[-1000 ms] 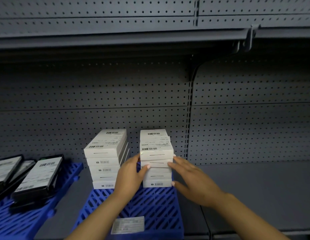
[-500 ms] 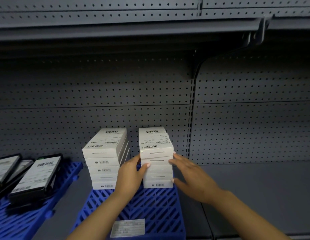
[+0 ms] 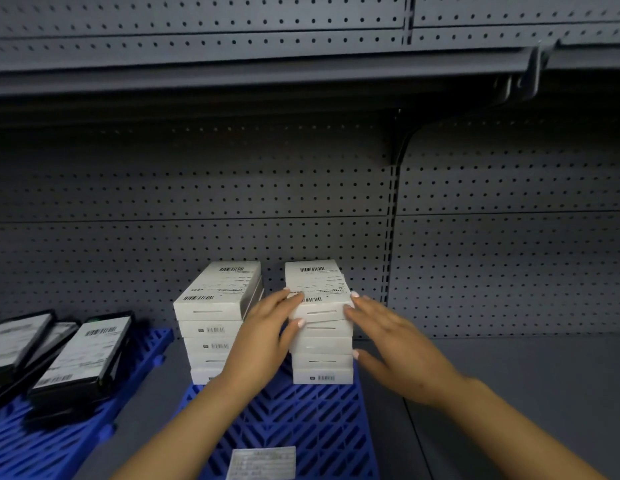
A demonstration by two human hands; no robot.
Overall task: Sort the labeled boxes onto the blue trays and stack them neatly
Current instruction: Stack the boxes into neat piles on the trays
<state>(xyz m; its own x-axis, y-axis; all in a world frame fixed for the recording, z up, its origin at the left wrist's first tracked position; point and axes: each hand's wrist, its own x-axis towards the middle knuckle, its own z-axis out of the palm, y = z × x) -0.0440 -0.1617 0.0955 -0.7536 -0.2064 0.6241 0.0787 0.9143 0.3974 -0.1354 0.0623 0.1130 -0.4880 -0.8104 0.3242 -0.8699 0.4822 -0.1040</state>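
Observation:
Two stacks of white labeled boxes stand on the middle blue tray (image 3: pixel 301 420). The left stack (image 3: pixel 213 327) is untouched. My left hand (image 3: pixel 263 337) presses the left side of the right stack (image 3: pixel 320 327) near its top, fingers on the top box and thumb on its front edge. My right hand (image 3: pixel 391 344) lies flat against the stack's right side with straight fingers, thumb lower down by the stack's lower boxes. The top box (image 3: pixel 315 285) sits slightly askew on the boxes below.
Another blue tray (image 3: pixel 35 448) at the left carries several black boxes (image 3: pixel 81 355) with white labels. A paper label (image 3: pixel 261 463) lies on the middle tray's front. Grey pegboard backs the shelf; bare grey shelf floor (image 3: pixel 509 375) extends to the right. An upper shelf overhangs.
Both hands have slid up from the middle of the right stack to its top boxes. The view has shifted slightly.

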